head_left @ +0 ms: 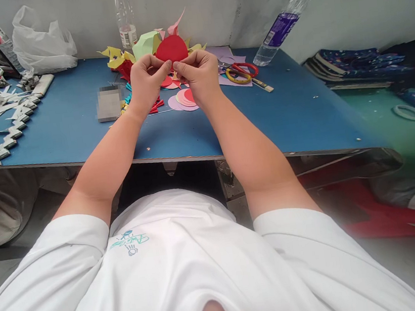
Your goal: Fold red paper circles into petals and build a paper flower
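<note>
A round red paper disc [171,49] is held up above the blue table [263,117], pinched at its lower edge from both sides. My left hand [147,79] grips it between thumb and forefinger. On the other side, my right hand [199,70] does the same, its fingertips close to those of the left. Below my hands lies a loose stack of pink, cream and red paper circles [181,101]. Behind the disc are crumpled or folded paper shapes in green [145,46], yellow [115,59] and pink [176,25]. Small red pieces [157,106] lie beside my left wrist.
Scissors [244,72] with red and yellow handles lie on purple paper [222,54] to the right. A purple-labelled bottle [285,23] leans on the wall, another bottle [125,21] stands behind. At left are a folded-paper chain [10,138], paper strips and a plastic bag [42,44].
</note>
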Tool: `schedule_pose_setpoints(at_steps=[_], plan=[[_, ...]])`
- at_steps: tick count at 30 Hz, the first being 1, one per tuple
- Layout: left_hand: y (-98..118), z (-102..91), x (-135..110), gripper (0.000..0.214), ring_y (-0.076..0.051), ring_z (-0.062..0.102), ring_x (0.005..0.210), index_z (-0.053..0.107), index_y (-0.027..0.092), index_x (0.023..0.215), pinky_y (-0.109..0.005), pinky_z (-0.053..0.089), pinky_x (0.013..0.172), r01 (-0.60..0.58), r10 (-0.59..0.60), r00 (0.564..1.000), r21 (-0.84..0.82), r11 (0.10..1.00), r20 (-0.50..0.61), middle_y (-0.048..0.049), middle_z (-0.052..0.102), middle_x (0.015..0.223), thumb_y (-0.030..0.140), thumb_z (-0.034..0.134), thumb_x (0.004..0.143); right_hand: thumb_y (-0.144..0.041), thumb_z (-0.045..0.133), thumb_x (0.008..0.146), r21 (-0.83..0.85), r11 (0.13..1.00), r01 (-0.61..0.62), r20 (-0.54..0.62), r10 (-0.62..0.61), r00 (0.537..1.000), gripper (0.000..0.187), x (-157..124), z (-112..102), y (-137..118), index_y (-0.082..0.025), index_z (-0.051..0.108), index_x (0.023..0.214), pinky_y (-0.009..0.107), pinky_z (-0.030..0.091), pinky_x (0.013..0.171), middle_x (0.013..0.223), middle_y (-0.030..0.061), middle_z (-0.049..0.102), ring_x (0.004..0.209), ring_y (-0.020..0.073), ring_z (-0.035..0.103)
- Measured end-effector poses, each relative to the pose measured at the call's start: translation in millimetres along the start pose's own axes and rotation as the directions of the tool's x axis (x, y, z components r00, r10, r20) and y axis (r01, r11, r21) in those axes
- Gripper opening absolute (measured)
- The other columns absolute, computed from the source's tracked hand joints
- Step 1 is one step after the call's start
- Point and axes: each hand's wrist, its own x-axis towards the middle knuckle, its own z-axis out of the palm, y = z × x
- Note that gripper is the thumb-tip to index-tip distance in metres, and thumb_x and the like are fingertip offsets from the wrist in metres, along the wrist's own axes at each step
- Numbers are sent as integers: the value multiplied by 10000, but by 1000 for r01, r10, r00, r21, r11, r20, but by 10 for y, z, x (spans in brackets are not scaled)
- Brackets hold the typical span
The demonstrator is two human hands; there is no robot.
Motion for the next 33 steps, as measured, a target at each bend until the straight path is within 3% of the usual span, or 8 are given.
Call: schedule_pose_setpoints(at_steps=[8, 13, 17, 23, 26, 28, 30, 33], plan=[[-12, 3, -2, 493, -330, 626, 816, 714, 435, 627, -574, 537, 855, -3, 3, 1000, 14, 1000, -12, -61, 735, 764, 785, 989, 839, -830, 1212, 780, -23, 1000, 9, 27, -8, 1000, 673, 58, -110, 160, -364, 727, 757, 528, 609, 745, 779, 13, 770, 704, 274, 633], [-16, 1, 1, 497, -319, 604, 804, 677, 435, 624, -557, 515, 863, 2, -2, 1000, 30, 1000, -11, -44, 708, 759, 757, 1013, 798, -758, 1176, 821, -45, 999, 17, 26, -16, 1000, 602, 58, -108, 160, -355, 732, 767, 498, 611, 728, 758, -9, 754, 684, 236, 619], [-1, -6, -15, 492, -300, 609, 789, 658, 404, 655, -531, 491, 842, -2, 2, 1000, 9, 1000, 2, -36, 705, 773, 712, 1004, 823, -702, 1180, 810, -96, 995, -1, 6, 2, 1000, 587, 65, -106, 154, -376, 696, 751, 501, 609, 758, 767, -13, 751, 740, 257, 623], [28, -20, -39, 470, -293, 671, 757, 653, 420, 935, -496, 474, 808, 55, -53, 998, -91, 994, 23, 39, 719, 738, 601, 1058, 781, -860, 1219, 672, -100, 995, 2, 4, -1, 1000, 741, 102, -139, 173, -389, 649, 715, 575, 617, 853, 808, 14, 709, 800, 305, 633], [-29, -36, -18, 589, -299, 701, 804, 642, 420, 1098, -485, 475, 812, 110, -100, 992, -150, 983, 74, 49, 772, 774, 504, 1078, 710, -888, 1215, 661, -126, 992, 14, -3, -15, 1000, 755, 110, -154, 170, -390, 649, 706, 575, 623, 884, 838, 10, 738, 835, 308, 633], [-77, -47, -7, 633, -285, 715, 854, 645, 399, 1136, -477, 490, 829, 134, -115, 986, -163, 977, 123, 28, 812, 846, 475, 1084, 686, -903, 1220, 642, -130, 991, 23, -10, -24, 1000, 769, 107, -162, 160, -385, 656, 705, 562, 627, 896, 827, -6, 739, 840, 298, 623], [-113, -51, -9, 587, -261, 715, 915, 686, 374, 1191, -474, 509, 879, 126, -96, 978, -158, 979, 186, 3, 846, 933, 492, 1085, 776, -887, 1232, 651, -114, 993, 31, -10, -32, 999, 751, 98, -166, 144, -386, 676, 712, 557, 635, 903, 824, -16, 746, 836, 290, 616], [-138, -32, -16, 566, -228, 662, 908, 748, 391, 1177, -469, 500, 902, 107, -77, 982, -175, 979, 171, 42, 846, 911, 526, 1100, 755, -792, 1244, 709, -93, 995, 38, -12, -39, 999, 671, 79, -155, 110, -401, 699, 718, 562, 640, 903, 831, -19, 752, 825, 289, 610]])
